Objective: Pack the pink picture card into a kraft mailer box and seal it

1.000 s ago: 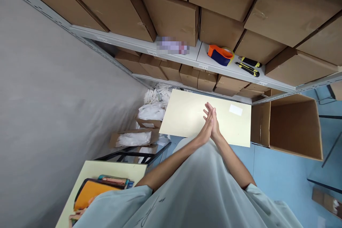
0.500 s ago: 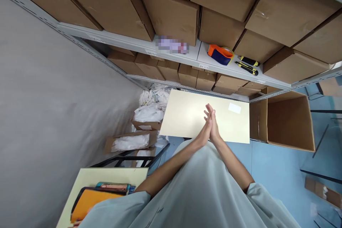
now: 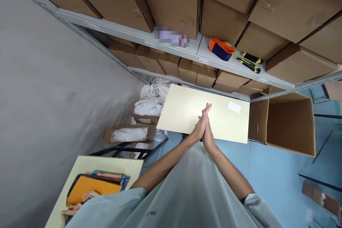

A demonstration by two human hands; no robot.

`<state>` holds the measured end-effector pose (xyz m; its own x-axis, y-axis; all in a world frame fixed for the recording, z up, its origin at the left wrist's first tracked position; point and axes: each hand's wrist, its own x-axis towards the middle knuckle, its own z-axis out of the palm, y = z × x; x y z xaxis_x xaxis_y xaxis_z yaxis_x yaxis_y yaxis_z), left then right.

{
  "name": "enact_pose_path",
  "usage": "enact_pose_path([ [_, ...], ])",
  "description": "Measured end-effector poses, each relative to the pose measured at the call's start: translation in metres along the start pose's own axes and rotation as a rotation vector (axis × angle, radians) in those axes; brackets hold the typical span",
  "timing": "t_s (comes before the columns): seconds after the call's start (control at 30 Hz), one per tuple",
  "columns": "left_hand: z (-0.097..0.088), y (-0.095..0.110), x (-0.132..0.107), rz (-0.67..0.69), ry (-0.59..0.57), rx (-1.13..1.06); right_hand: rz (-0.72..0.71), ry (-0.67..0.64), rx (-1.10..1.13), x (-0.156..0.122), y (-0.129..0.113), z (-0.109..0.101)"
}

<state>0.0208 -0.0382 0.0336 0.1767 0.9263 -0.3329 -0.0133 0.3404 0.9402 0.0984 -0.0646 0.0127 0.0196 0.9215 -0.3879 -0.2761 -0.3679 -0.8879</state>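
My left hand (image 3: pixel 199 128) and my right hand (image 3: pixel 207 132) are pressed palm to palm in front of my chest, fingers stretched out and pointing away from me. Nothing is held between them. They hover above the near edge of a cream tabletop (image 3: pixel 184 108). A small white label (image 3: pixel 234 106) lies on that tabletop to the right of my fingertips.
An open empty cardboard box (image 3: pixel 290 124) stands right of the table. Shelves of cardboard boxes (image 3: pixel 171 3) rise behind, with an orange tape dispenser (image 3: pixel 221 49) and two yellow-black knives (image 3: pixel 249 62). White bags (image 3: pixel 149 105) lie at left; books (image 3: pixel 93 187) on a second table.
My joined hands have stayed pressed together and drifted slightly left. The view has shifted a little with my head.
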Motion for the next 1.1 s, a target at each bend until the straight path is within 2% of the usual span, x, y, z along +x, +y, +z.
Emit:
enact_pose_path([
  [0.07,0.006,0.003,0.006,0.000,0.028,-0.021,0.053,-0.066,-0.014,-0.008,-0.003,-0.011],
  [0.13,0.020,0.001,0.005,-0.007,0.084,-0.040,0.126,-0.141,-0.042,-0.008,-0.011,-0.024],
  [0.23,0.050,-0.009,-0.008,-0.043,0.135,-0.055,0.169,-0.212,-0.089,0.005,-0.025,-0.048],
  [0.33,0.071,-0.020,-0.024,-0.068,0.114,-0.092,0.189,-0.267,-0.120,0.025,-0.029,-0.071],
  [0.4,0.073,-0.024,-0.032,-0.086,0.110,-0.153,0.223,-0.315,-0.144,0.038,-0.029,-0.082],
  [0.47,0.068,-0.026,-0.038,-0.101,0.155,-0.216,0.243,-0.348,-0.189,0.048,-0.031,-0.092],
  [0.53,0.062,-0.027,-0.047,-0.090,0.286,-0.230,0.229,-0.388,-0.253,0.055,-0.036,-0.097],
  [0.6,0.054,-0.030,-0.058,-0.053,0.490,-0.187,0.171,-0.453,-0.339,0.060,-0.044,-0.096],
  [0.7,0.035,-0.039,-0.084,0.034,0.792,-0.164,0.050,-0.591,-0.479,0.064,-0.048,-0.074],
  [0.8,0.009,-0.056,-0.121,0.149,1.025,-0.219,-0.022,-0.792,-0.598,0.055,-0.035,-0.033],
  [0.87,-0.005,-0.071,-0.153,0.208,1.194,-0.274,-0.037,-0.969,-0.672,0.040,-0.018,0.000],
  [0.97,-0.017,-0.103,-0.212,0.222,1.432,-0.405,-0.009,-1.254,-0.750,0.006,0.026,0.052],
  [1.1,-0.023,-0.160,-0.304,0.193,1.684,-0.558,0.116,-1.545,-0.785,-0.057,0.114,0.123],
])
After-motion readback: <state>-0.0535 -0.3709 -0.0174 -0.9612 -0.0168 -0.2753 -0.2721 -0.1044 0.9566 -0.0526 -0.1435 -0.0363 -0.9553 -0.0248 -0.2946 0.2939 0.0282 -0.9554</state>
